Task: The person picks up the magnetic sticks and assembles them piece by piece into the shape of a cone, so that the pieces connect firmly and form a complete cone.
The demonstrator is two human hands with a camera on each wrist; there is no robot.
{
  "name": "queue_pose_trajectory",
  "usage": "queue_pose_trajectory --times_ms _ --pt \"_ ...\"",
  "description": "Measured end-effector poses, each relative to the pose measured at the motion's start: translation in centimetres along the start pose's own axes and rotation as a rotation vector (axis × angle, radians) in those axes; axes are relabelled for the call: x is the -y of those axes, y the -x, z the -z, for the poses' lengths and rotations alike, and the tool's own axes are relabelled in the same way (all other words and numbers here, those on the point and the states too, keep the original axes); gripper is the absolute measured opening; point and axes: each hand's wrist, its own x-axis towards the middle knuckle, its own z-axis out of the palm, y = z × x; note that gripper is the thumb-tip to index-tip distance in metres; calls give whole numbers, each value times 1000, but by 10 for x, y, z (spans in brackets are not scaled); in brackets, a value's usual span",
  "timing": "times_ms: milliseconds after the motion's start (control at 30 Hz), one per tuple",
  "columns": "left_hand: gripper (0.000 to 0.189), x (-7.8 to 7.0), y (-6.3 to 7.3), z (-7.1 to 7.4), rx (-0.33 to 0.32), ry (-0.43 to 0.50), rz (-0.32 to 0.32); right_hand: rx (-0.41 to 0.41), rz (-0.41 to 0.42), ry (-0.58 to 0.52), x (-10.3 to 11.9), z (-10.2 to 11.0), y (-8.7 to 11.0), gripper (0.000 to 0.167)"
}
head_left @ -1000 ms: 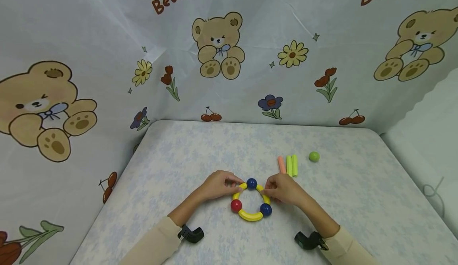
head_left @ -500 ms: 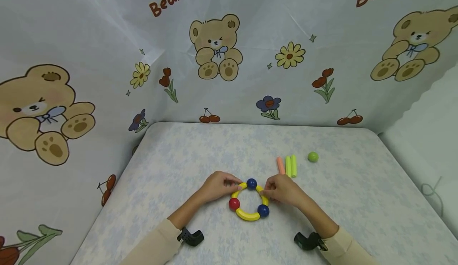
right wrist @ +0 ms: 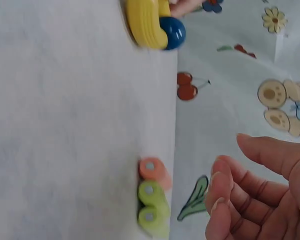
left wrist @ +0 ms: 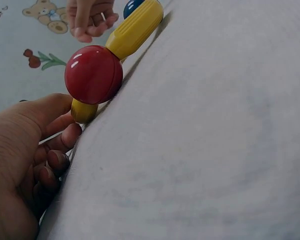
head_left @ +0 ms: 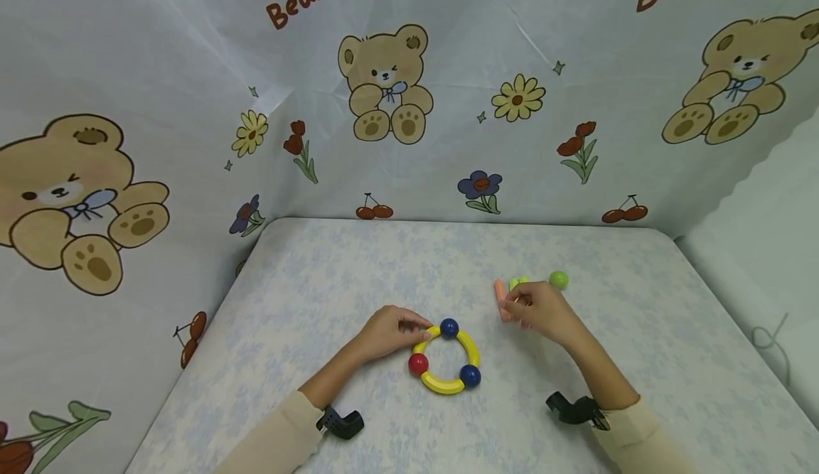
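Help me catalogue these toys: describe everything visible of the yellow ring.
The ring lies flat on the pale table, seemingly a closed loop. Three curved yellow pieces alternate with a red ball at left, a blue ball at the far side and another blue ball at near right. Surfaces look glossy, perhaps plastic; grooves show on the yellow. The left hand pinches the far-left piece.

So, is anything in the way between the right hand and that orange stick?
Nothing that I can see: only open space shows between the right hand and the orange stick. Two green sticks lie close beside it but don't cover it.
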Motion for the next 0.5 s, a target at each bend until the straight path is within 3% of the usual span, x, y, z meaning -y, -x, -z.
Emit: queue_pose_trajectory --times_ms 267,500 --pt "17 1 -1 -1 -6 -9 14 -128 -45 52 -27 23 -3 22" --pt "17 1 -2 -2 -21 1 24 -115 -124 48 -41 24 -6 27"
